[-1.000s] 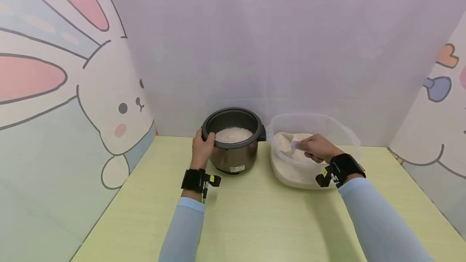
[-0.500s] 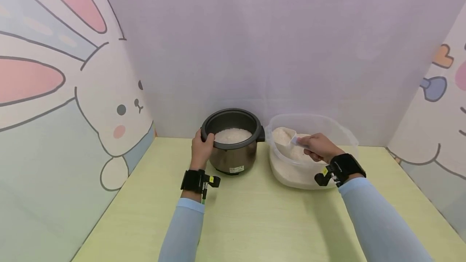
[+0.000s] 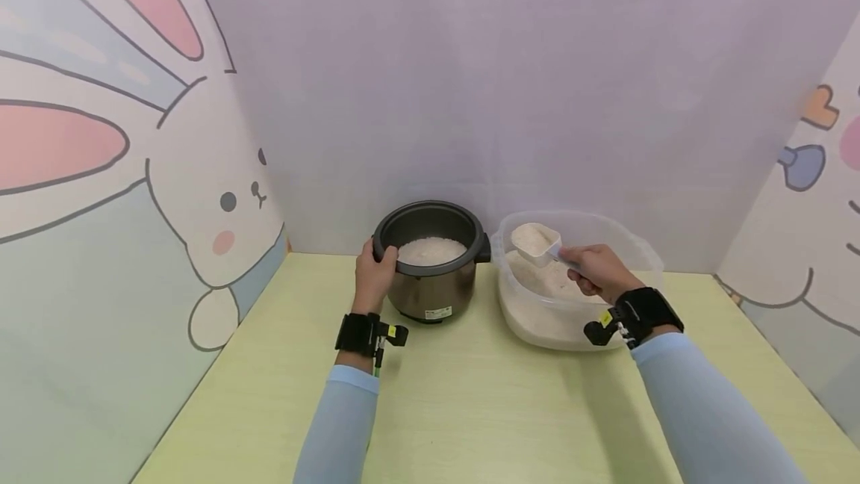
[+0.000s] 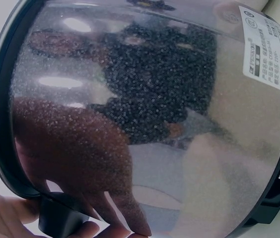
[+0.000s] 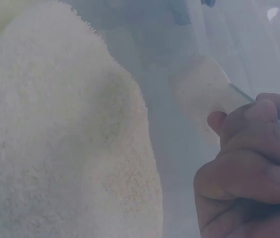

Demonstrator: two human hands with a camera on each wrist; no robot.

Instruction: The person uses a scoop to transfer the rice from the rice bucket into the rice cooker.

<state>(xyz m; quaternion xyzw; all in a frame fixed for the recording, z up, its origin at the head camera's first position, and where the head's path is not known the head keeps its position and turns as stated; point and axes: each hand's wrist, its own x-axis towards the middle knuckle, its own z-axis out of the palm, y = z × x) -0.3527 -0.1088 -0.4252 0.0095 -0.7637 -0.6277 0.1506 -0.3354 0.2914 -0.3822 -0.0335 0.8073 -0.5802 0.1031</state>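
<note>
Fingers of the left hand (image 3: 373, 280) curled round the rim handle of the round dark metal cooker pot (image 3: 431, 260), steadying it on the pale green worktop (image 3: 470, 409). Clear plastic tub of white rice (image 3: 571, 297) sat just beside the pot, keeping transfer short. Right hand (image 3: 596, 272) pinched the handle of a small clear scoop (image 3: 534, 241), level, heaped with rice, above the tub.

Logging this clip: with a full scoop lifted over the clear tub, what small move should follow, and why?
Probably carry the scoop leftward over the pot and tip it. It is heaped with rice, raised above the tub, and the left hand grips the pot's rim.
</note>
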